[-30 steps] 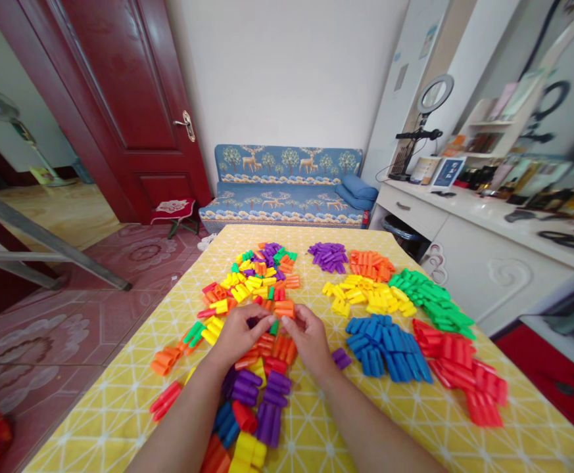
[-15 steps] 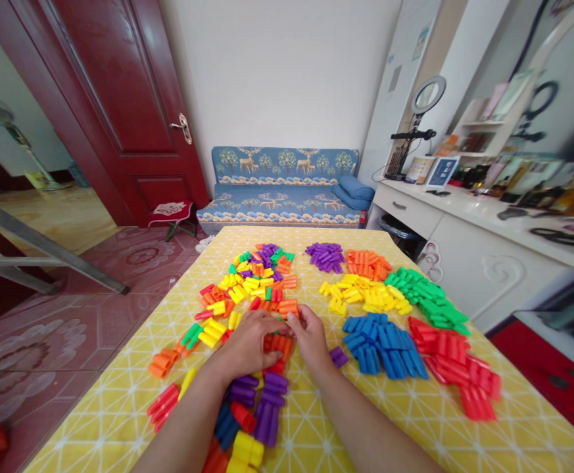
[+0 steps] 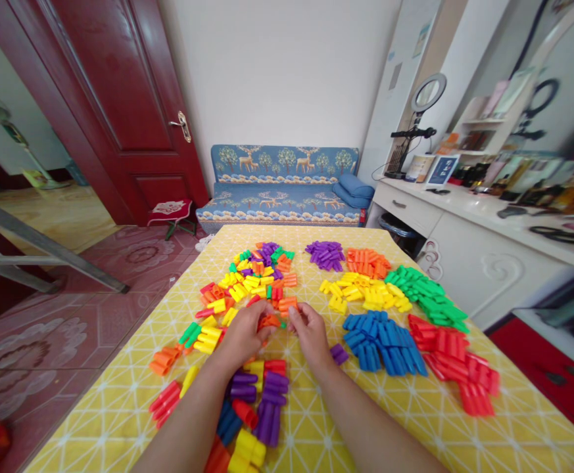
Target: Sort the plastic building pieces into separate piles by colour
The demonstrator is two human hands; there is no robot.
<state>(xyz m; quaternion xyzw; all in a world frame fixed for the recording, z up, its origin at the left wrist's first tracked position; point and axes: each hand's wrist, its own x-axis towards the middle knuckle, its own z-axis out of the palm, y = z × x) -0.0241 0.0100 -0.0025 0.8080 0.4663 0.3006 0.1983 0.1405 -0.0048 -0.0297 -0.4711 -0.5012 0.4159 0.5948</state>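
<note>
My left hand curls over the mixed pile, its thumb and fingers closed on an orange tube block. A small green bit shows at that block's right end. Just to the right, my right hand has thumb and forefinger pressed together; whatever they pinch is hidden. Another orange block lies right behind the right fingertips. Below the left hand are purple blocks, a red block and yellow blocks. My left forearm hides part of the loose blocks.
Sorted heaps lie on the right of the yellow tablecloth: purple, orange, yellow, green, blue and red. A mixed heap spreads at the back left. Beyond stands a blue sofa.
My hands have drawn slightly apart. The left hand has shifted a little left with an orange block in its fingers, and red and yellow blocks below it are now uncovered.
</note>
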